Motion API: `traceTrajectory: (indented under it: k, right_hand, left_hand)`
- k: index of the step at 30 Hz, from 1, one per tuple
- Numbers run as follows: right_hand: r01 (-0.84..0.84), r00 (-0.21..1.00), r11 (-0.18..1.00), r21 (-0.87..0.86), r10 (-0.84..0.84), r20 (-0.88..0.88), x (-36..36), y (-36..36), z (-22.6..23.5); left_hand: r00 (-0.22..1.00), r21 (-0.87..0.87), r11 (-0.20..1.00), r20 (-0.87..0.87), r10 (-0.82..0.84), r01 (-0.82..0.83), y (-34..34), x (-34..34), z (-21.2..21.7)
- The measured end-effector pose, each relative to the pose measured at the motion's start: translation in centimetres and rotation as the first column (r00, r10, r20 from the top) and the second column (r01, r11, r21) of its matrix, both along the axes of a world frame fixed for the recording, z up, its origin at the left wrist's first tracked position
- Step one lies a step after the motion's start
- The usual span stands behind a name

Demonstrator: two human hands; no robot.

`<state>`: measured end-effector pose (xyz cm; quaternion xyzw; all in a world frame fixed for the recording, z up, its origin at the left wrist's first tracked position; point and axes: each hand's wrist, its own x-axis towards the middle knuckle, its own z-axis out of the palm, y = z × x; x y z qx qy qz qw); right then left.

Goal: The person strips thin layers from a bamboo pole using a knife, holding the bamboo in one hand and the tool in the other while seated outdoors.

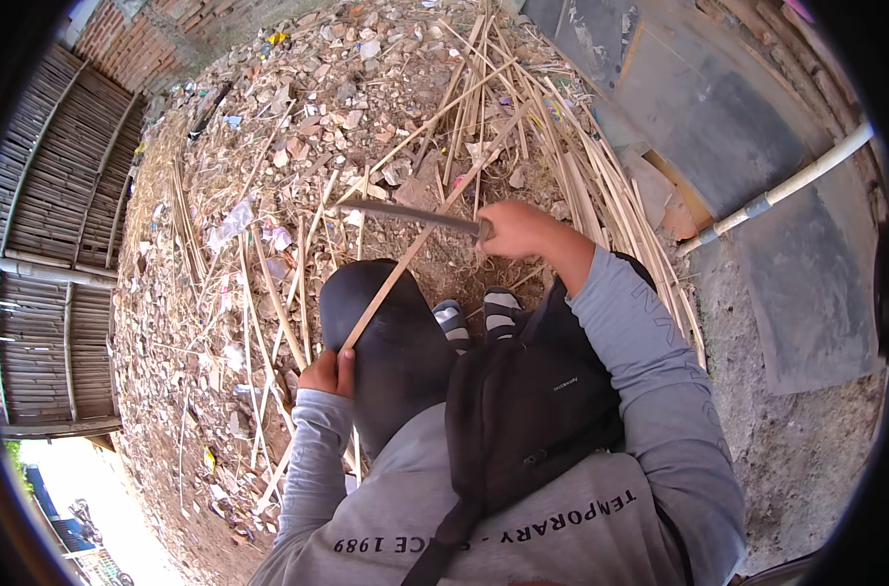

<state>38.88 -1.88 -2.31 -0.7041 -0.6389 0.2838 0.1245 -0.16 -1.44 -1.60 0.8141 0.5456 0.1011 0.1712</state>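
Note:
My left hand point(327, 373), beside my left knee, is closed around the near end of a long pale bamboo strip point(380, 300). The strip slants up and to the right, past my knee and over the ground. In my right hand point(516, 230), fingers wrapped round the handle, is a long-bladed knife point(401, 212) whose dark blade points left. Blade and strip cross just left of my right hand; whether they touch I cannot tell. The strip's far end lies among other strips.
Loose bamboo strips point(591, 186) are heaped ahead and to the right. Broken stone and litter cover the ground point(308, 146). Dark flat sheets point(698, 107) and a pale pole point(777, 190) are at the right. A bamboo-slat wall point(59, 166) stands left. A black bag point(532, 400) rests on my lap.

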Motion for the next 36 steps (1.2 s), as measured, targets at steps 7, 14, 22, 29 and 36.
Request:
traceTrajectory:
  k: [7,14,22,29,36]
  right_hand:
    - [-0.019,0.997,1.000,0.020,0.017,0.070,0.4,-0.1,-0.2]
    - [0.026,0.999,0.994,0.103,-0.023,-0.032,3.6,-1.0,-0.5]
    - [-0.142,0.987,0.990,-0.011,0.143,0.070,1.2,-0.9,0.3]
    - [0.303,0.953,0.952,0.041,-0.303,-0.025,6.9,-0.2,-1.3]
    - [-0.091,0.994,0.996,-0.014,0.092,0.056,3.7,-1.8,0.2]
  left_hand:
    - [0.998,-0.041,0.999,-0.064,0.010,-0.013,0.6,-0.5,0.5]
    - [0.992,-0.236,0.968,0.105,-0.064,0.087,0.5,-2.6,0.8]
    - [0.995,-0.137,0.986,-0.021,-0.102,0.098,0.9,-3.0,0.3]
    - [0.996,-0.036,0.995,0.018,-0.093,0.093,0.7,-2.4,-0.3]
    - [0.991,-0.080,0.988,-0.016,-0.135,0.133,1.4,-3.2,-0.4]
